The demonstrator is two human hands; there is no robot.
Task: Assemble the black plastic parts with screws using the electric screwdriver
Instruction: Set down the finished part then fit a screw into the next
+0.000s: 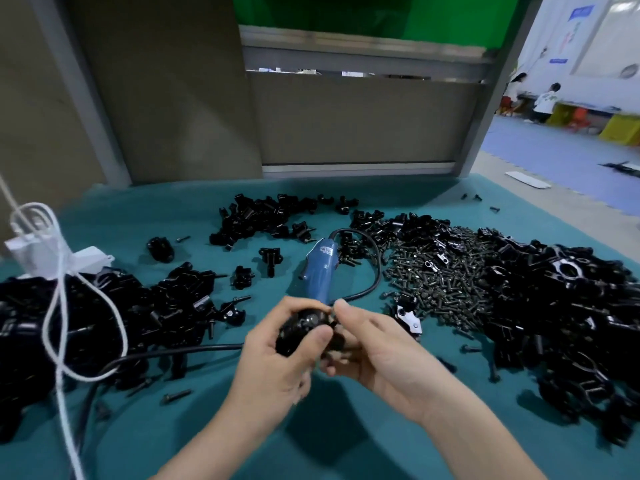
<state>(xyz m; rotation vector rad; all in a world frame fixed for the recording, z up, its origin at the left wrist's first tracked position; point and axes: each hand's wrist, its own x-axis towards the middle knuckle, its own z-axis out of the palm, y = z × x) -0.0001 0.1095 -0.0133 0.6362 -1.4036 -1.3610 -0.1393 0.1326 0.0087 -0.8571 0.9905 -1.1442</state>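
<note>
Teal cloth on the bench [207,427]. Far left: white cord [67,424] hanging down over a big heap of black parts [166,306]. Next, near the middle: blue electric screwdriver [318,271] lying flat on the cloth, not held, black cable [378,268] looping round behind it. Just in front of it, up off the cloth: left hand [273,362] curled round a round black plastic part [301,329], thumb across its front. Right hand [377,348] touching the same part from the other side, fingertips pinching at its edge, maybe on a second small black piece. Too dark to tell about a screw in there. Further right: pile of small dark screws [446,271], then more black parts [568,306] at the far right.

Step in hand, at a guess: fitting two pieces together by hand, before any screwing. Next, most likely: line up the holes, pick one screw from the pile, drop it in, then reach for the screwdriver. Keep the part steady with the left hand. Needs a free right hand first.
</note>
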